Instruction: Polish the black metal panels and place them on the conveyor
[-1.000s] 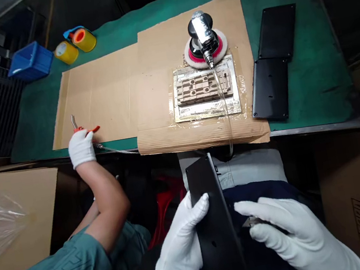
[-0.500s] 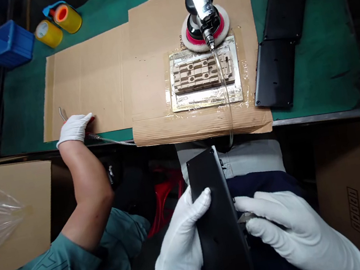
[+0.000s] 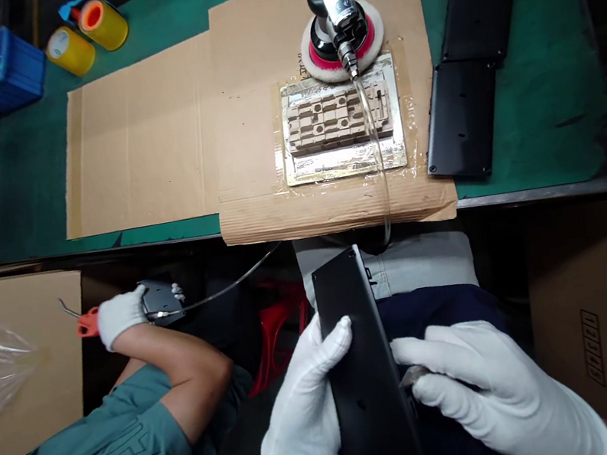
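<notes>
My left hand (image 3: 303, 414), in a white glove, grips a long black panel (image 3: 356, 351) by its left edge, the thumb lying across its face. The panel stands tilted over my lap, with screw holes at its upper corners and small clips on its right edge. Against that right edge, my right hand (image 3: 494, 390), also gloved in white, pinches a small grey metal blade (image 3: 413, 374) between thumb and fingers. The rest of the blade's tool is hidden in the hand.
On the green table (image 3: 557, 107), a disc sander (image 3: 342, 19) rests behind a ridged fixture (image 3: 337, 119) on cardboard (image 3: 150, 144). Two black panels (image 3: 462, 115) lie right. Tape rolls (image 3: 103, 24) and a blue bin (image 3: 3, 72) stand left. A co-worker's gloved hand (image 3: 121, 320) holds an orange-handled air gun (image 3: 87, 323).
The co-worker's hand has moved off the cardboard, down below the table edge, with the air gun. A dark panel now shows beside it. My hands have barely moved along the panel.
</notes>
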A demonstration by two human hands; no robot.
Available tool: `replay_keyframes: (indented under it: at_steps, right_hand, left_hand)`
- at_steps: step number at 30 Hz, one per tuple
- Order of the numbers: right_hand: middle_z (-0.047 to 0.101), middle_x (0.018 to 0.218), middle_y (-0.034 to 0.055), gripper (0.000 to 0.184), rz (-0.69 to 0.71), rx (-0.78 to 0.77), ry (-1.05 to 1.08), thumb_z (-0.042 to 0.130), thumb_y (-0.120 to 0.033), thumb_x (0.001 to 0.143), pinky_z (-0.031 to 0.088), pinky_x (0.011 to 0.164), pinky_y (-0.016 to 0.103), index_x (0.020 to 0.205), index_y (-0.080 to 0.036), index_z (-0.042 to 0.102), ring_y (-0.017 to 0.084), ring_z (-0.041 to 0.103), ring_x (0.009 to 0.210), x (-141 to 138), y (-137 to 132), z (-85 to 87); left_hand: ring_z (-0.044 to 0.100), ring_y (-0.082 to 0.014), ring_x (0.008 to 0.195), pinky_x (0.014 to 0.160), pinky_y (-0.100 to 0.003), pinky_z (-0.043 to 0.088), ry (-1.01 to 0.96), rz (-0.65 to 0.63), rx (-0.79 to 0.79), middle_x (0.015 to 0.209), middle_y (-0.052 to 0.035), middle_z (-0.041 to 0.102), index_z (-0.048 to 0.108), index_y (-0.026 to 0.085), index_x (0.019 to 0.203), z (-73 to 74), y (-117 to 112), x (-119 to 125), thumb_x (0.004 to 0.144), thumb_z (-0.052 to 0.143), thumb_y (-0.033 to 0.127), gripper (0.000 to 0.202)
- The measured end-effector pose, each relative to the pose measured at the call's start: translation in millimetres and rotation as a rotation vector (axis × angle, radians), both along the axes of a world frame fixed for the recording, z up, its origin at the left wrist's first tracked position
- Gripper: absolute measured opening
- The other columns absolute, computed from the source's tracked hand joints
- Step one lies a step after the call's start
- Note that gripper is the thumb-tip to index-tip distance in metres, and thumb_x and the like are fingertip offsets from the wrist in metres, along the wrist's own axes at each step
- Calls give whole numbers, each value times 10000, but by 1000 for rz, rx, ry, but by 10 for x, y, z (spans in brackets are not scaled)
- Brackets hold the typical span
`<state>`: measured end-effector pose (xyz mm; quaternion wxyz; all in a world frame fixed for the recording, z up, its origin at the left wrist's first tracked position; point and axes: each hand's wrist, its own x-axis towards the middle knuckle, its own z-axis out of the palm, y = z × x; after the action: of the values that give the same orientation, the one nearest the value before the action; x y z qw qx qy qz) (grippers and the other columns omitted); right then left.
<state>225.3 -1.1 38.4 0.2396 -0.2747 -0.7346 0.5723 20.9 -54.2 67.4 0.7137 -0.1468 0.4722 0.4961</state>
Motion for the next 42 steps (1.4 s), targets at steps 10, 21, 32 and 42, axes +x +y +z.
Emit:
replay_keyframes:
  at_steps: [10,21,32,42]
  right_hand:
    - [528,716,-25,181,9,-37,-23,522,-287,1089,390,587,267,1211,-237,645,108,529,610,-20,6,3]
    - [526,714,-28,173,8,-30,-32,522,-297,1088,384,587,265,1185,-241,653,110,526,610,-21,17,8]
    - [537,689,-22,245,57,-73,29,518,-305,1088,397,597,263,1232,-199,685,103,524,594,-28,32,18]
    - [721,1277,95,559,-959,-97,-411,643,-535,925,513,1060,435,1401,-242,672,296,676,1172,538,1285,-785]
  left_hand:
    - [695,-104,752,693,-198,615,-14,6,13,874,-20,730,762,205,1019,-4,-19,5,939,741,175,88]
    - [711,-111,753,700,-206,625,-8,23,-5,863,-9,743,767,210,1013,10,10,25,904,784,173,117]
    - [707,-110,721,665,-194,620,-5,49,-49,826,9,738,750,218,987,-14,6,24,860,825,170,155]
    - [712,-31,1090,1006,-31,485,107,203,43,1047,-1,791,734,147,1046,-184,296,-378,899,372,-136,483]
